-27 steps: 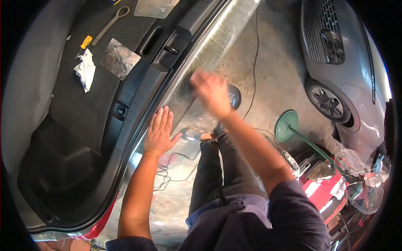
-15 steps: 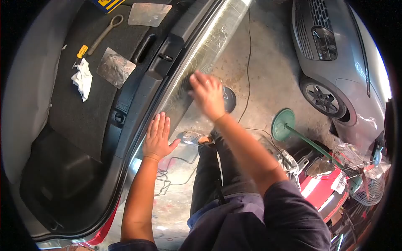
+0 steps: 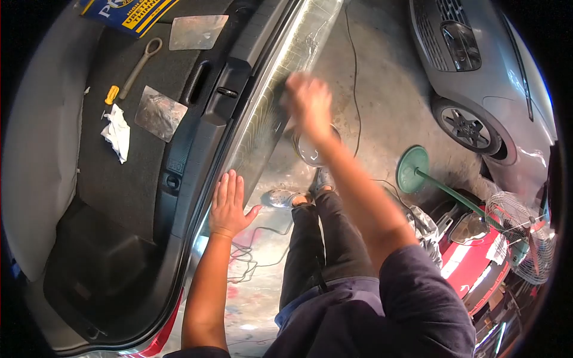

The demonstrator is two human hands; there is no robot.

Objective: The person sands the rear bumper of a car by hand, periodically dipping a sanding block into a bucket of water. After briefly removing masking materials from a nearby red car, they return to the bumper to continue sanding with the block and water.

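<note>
My left hand (image 3: 230, 206) lies flat on the edge of the car's rear bumper (image 3: 262, 128), fingers stretched out and empty. Farther along the same bumper, my right hand (image 3: 308, 101) is blurred by motion, and whatever it may hold is hidden. Wavy marks cover the bumper's surface near it. In the open trunk (image 3: 101, 197) lie two metallic sheets (image 3: 199, 32), a crumpled white cloth (image 3: 116, 134), a yellow-handled tool (image 3: 111, 94), a metal hook tool (image 3: 140, 68) and a blue and yellow can (image 3: 134, 15).
A round container (image 3: 310, 149) stands on the floor beyond the bumper. Cables (image 3: 356, 77) run across the floor. A green round base with a pole (image 3: 413, 169), a fan (image 3: 522, 232), a red car part (image 3: 471, 262) and a grey car (image 3: 495, 71) are at the right.
My right hand has moved farther up along the bumper, away from my left hand, which stays flat on the edge. The view has shifted, showing more of the can and both feet.
</note>
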